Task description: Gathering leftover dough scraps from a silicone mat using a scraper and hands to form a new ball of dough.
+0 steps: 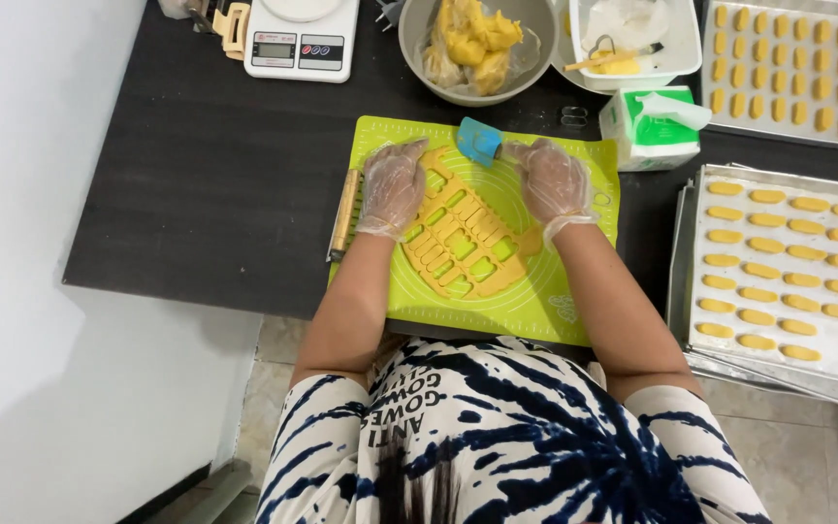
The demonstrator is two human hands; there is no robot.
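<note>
A person in thin clear gloves is working a sheet of yellow dough (463,243), already punched with oblong holes, on a green silicone mat (535,301) laid on the dark counter (206,194). The left hand (392,186) is resting flat, fingers spread, on the sheet's near-left corner, holding nothing. The right hand (553,180) is pinching a small blue cutter (478,141) at the sheet's far edge. The dough's long axis is running diagonally between the two grips, from far-left toward near-right. A wooden rolling pin (344,212) is lying just outside the left grip. Farther beyond the right grip, trays of shaped pieces (783,262) are waiting.
</note>
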